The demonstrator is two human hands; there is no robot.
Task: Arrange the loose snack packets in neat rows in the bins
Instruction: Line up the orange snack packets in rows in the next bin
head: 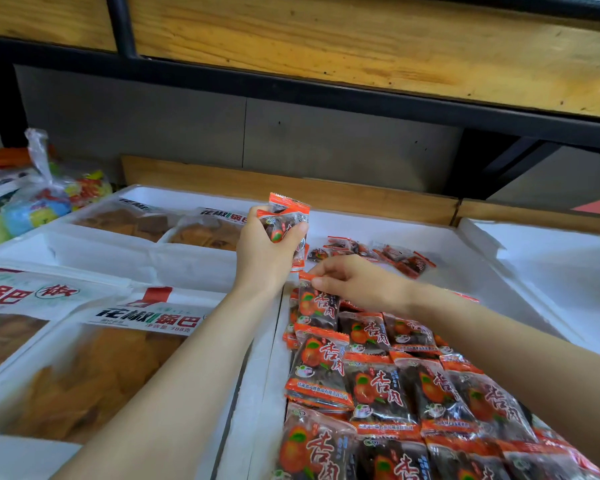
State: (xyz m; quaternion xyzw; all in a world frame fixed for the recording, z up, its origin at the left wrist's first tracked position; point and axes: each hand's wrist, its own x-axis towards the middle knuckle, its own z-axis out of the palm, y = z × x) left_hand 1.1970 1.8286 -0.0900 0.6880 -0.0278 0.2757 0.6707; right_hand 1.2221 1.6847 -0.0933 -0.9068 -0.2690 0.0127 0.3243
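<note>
Small orange-and-black snack packets lie in neat rows (378,386) across the near part of a white foam bin (520,282). My left hand (267,251) is raised over the bin's left wall and grips a stack of the same packets (284,220) upright. My right hand (357,282) reaches in from the right and pinches the top edge of one packet (316,306) at the far end of the left-hand row. Several loose packets (374,252) lie scattered in the far part of the bin.
Left of the bin stand white foam bins with large bags of brown crisps (97,358). Another white foam bin (551,258) is at the right. A bag of coloured sweets (45,199) sits far left. A wooden shelf edge (361,39) overhangs the back.
</note>
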